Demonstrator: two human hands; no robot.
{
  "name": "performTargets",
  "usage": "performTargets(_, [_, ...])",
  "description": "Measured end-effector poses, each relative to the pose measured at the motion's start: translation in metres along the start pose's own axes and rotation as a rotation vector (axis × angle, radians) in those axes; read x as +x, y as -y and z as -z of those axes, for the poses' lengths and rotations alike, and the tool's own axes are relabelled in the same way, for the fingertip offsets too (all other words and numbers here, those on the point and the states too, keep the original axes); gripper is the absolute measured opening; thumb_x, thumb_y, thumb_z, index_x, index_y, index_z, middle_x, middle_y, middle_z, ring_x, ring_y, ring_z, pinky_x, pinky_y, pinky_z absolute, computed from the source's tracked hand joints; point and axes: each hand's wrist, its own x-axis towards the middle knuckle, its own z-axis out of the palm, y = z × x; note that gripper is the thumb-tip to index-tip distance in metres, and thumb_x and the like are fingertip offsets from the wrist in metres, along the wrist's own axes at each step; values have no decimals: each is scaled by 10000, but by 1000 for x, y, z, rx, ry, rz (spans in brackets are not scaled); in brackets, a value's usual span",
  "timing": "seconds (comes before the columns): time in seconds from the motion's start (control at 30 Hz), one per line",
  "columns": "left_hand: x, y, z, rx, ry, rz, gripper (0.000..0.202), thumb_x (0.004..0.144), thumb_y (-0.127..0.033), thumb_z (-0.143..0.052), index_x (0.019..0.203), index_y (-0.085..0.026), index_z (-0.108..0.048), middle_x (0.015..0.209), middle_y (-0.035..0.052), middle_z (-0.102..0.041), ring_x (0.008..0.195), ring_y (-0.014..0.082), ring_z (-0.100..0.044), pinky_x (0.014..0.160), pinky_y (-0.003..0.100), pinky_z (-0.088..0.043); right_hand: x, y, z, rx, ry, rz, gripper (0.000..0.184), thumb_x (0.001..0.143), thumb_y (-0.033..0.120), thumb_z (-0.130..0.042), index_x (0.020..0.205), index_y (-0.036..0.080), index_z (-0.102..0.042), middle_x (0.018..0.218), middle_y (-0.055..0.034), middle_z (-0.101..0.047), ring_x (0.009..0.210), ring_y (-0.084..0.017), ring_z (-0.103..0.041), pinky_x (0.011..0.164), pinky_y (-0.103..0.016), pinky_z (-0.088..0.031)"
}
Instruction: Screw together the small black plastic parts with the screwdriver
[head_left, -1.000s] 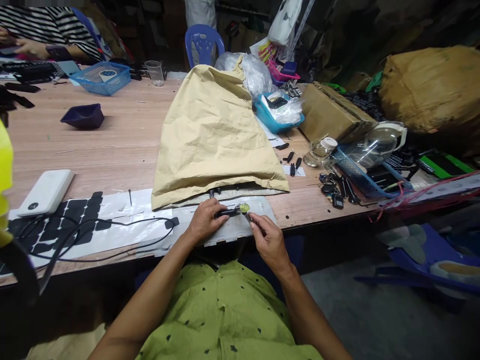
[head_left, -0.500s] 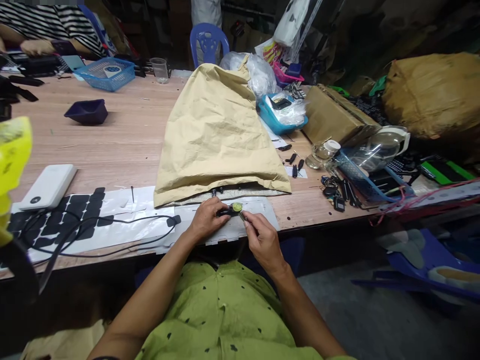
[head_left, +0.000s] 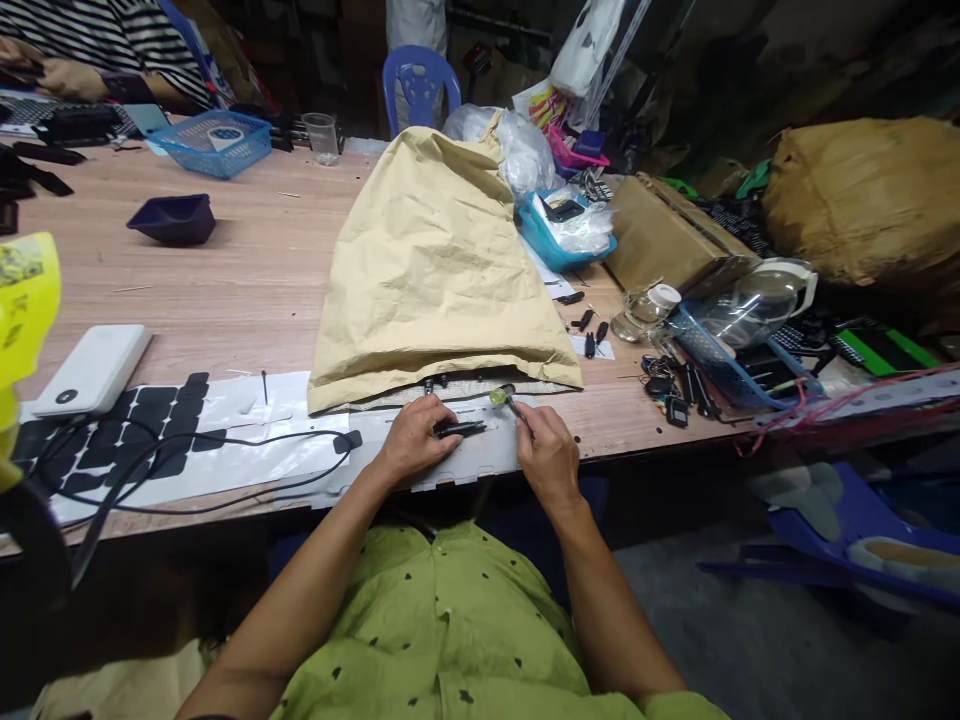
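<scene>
At near centre | left hand [head_left: 414, 437] pinches black piece [head_left: 465, 430] | right hand [head_left: 550, 455] grips hammer [head_left: 500, 396], apart from it | I judge mid-work; amount left unclear

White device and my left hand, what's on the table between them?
Head view: between the white device and your left hand lie a black cable and a white sheet bearing black patches.

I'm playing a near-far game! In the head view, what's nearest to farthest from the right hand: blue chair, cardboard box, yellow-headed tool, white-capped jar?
1. Yellow-headed tool: in the right hand.
2. White-capped jar: off to the right.
3. Cardboard box: behind the jar.
4. Blue chair: at the back.
</scene>
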Motion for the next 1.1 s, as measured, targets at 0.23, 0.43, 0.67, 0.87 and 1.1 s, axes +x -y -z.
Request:
performTargets(0.23, [-2, 0, 5, 35, 59, -75, 118, 746, -274, -752, 856, -234, -764, 893, 27, -648, 860, 208, -581, 851, 352, -453, -2, -6, -20, -193, -14, 2, 332, 938, 134, -473, 1149, 201, -720, 913, -97, -631, 825, -233, -546, 749, -334, -446])
performTargets(0.43, [-18, -4, 10, 36, 189, -196, 131, 731, -324, -798, 854, -282, -792, 1022, 35, -655, 971, 233, -567, 914, 389, -430, -4, -3, -22, -223, 0, 0, 341, 942, 138, -476, 1186, 217, -700, 941, -93, -614, 848, -233, -529, 734, -329, -425])
performTargets(0.67, [-56, -21, 3, 137, 238, -328, 223, 673, -225, -849, 880, -262, -777, 1358, 87, -589, 1242, 348, -482, 1067, 516, -387, -4, -2, -22, -258, 8, -4, 332, 953, 140, -472, 1190, 200, -698, 947, -99, -617, 853, -239, -529, 734, -334, -417])
performTargets(0.87, [-42, -19, 7, 51, 81, -188, 165, 798, -333, -743, 925, -233, -713, 1148, 87, -670, 1068, 271, -590, 938, 412, -485, -4, 1, -23, -274, -6, 9, 315, 948, 127, -476, 1166, 191, -693, 939, -91, -627, 834, -235, -520, 723, -336, -403])
performTargets(1.1, [24, -8, 25, 384, -272, 434, 285, 881, -457, -619, 891, -189, -715, 928, 121, -662, 983, 328, -627, 793, 392, -480, -3, 2, -23, -284, -23, 34, 293, 948, 127, -491, 1155, 190, -689, 909, -81, -619, 819, -226, -514, 714, -328, -393])
